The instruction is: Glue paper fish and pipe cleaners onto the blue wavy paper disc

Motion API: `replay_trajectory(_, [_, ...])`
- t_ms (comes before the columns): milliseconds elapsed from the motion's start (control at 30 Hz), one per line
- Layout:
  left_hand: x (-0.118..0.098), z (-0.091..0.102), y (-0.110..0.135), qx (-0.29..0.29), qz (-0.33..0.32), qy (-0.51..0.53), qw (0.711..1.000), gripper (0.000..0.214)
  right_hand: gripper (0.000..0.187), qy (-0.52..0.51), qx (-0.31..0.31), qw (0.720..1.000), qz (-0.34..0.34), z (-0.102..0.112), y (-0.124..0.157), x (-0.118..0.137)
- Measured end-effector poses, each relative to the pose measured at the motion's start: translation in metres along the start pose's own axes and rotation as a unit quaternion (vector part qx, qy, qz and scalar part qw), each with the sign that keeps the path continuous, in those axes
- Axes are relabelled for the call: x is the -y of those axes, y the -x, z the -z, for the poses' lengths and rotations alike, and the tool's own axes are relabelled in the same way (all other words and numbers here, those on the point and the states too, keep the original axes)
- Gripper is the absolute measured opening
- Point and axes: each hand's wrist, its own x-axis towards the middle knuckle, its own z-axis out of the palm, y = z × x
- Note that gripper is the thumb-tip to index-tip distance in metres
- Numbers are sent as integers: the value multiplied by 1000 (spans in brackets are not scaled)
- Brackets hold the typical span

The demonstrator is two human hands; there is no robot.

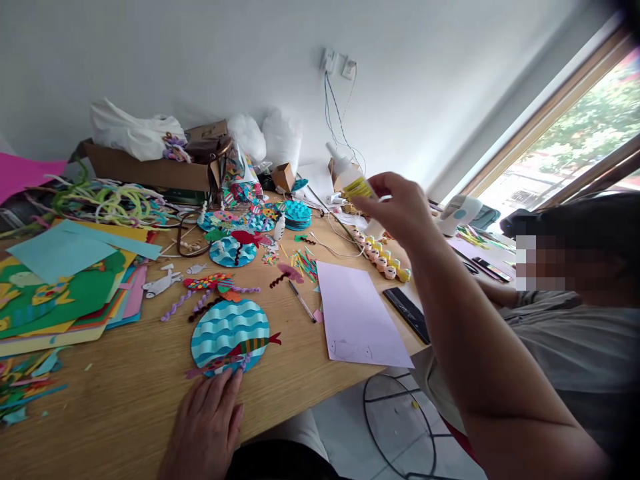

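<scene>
My right hand (400, 210) clasps a glue bottle (351, 179) in its fingers, white with a yellow label, the nozzle tilted up past my fingertips. My left hand (207, 427) lies flat and loose, fingertips touching the near edge of a blue wavy paper disc (225, 330).

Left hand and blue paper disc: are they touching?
Touching. The head view shows fingertips of the left hand resting on the blue paper disc, at its lower edge.

Matt wood table (125, 400); paper disc (227, 333); plastic bottle (353, 180).
</scene>
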Motion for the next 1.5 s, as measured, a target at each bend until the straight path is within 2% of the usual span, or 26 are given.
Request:
replay_trajectory(133, [-1,0,1,3,20,9,1000,37,21,-16,-44,999,-8,8,1,4])
replay_trajectory(300, [-1,0,1,13,20,12,1000,38,20,-17,-7,1000,-8,10,1,1])
replay_trajectory(433, [-1,0,0,12,23,9,1000,37,17,-54,-51,997,-8,19,-3,5])
replay_trajectory(500, [-1,1,0,13,20,5,1000,37,17,-59,-49,997,-15,20,-3,8])
replay_trajectory(633, [-1,2,0,13,13,6,1000,37,18,-41,-1,999,-24,14,0,6])
replay_trajectory(767, [-1,2,0,17,21,12,1000,38,17,-45,-28,999,2,13,0,3])
replay_trajectory(967, [-2,3,1,27,23,11,999,39,17,-30,24,999,-23,-4,10,-12])
replay_trajectory(1133, [-3,4,-1,32,17,-2,999,38,19,-96,27,995,-18,-6,16,-20])
replay_trajectory(1233, [-3,7,-2,47,17,-11,999,38,20,-174,73,981,-38,-5,22,-17])
replay_trajectory(1300, [-4,8,-2,52,17,-17,998,38,22,-233,127,963,-54,-12,32,-17])
replay_trajectory(1400, [-5,11,-1,67,22,-20,997,38,28,-304,214,924,-92,-33,54,-22])
replay_trajectory(1500, [-7,12,-2,85,33,-14,996,38,31,-363,272,877,-156,-60,79,-25])
